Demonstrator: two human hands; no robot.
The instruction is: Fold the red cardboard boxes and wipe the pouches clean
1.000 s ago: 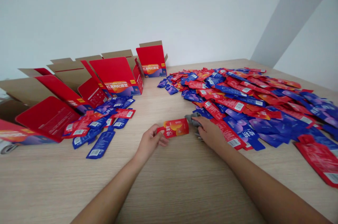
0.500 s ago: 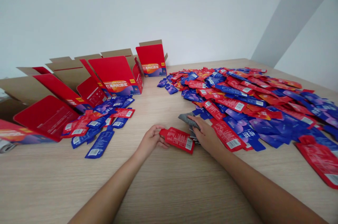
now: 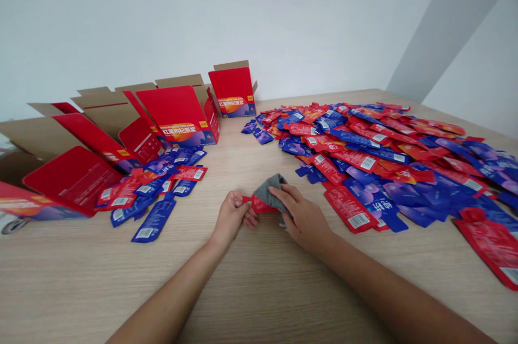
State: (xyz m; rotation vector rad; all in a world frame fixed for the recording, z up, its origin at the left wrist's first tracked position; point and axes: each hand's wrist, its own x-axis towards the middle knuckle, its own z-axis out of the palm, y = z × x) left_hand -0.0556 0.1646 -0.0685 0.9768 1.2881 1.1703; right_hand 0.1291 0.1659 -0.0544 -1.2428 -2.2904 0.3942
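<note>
My left hand [image 3: 236, 214] pinches the narrow neck of a red sachet [image 3: 261, 206] just above the table. In my right hand [image 3: 300, 213] is a grey cloth [image 3: 270, 190], folded over the sachet so that its printed body is mostly covered. Only the neck end and a strip of red show between my two hands. To the right, close to my right hand, spreads a large pile of red and blue sachets [image 3: 364, 157]. A smaller heap of blue and red sachets [image 3: 157, 176] lies to the left.
Several open red cardboard boxes [image 3: 172, 112] stand along the left, flaps up, and another red box [image 3: 232, 90] stands at the back. One red sachet [image 3: 488, 247] lies at the near right. A roll of tape [image 3: 12, 224] peeks out at the left edge of the wooden table [image 3: 251, 290].
My right hand has moved left with the grey cloth, which now covers most of the red sachet. My left hand keeps its hold on the neck.
</note>
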